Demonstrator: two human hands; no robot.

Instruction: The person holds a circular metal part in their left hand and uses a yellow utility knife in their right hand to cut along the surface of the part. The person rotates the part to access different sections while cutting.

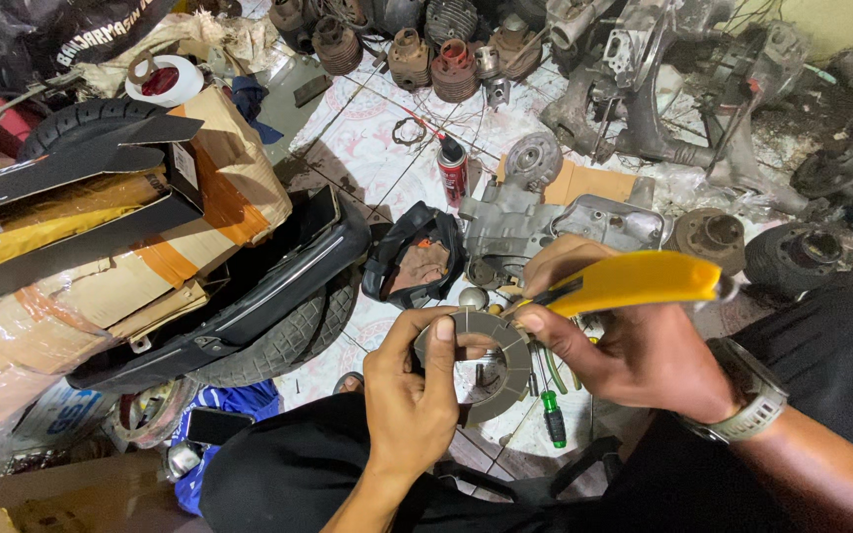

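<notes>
Both forearms are bare, with no sleeves in view. The right wrist wears a silver-grey metal wristwatch with a link band (747, 400). The legs are covered by black cloth trousers (288, 474).

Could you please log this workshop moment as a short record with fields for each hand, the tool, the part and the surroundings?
Left hand: left hand grips the grey ring-shaped part by its edge
Right hand: right hand holds the yellow-handled utility knife, a wristwatch on the wrist
Contact: knife tip meets the ring's upper rim
Below hands: green-handled screwdriver on the tiled floor
Ahead: engine casing, red spray can, row of engine cylinders
Left side: tyre, cardboard boxes
</notes>
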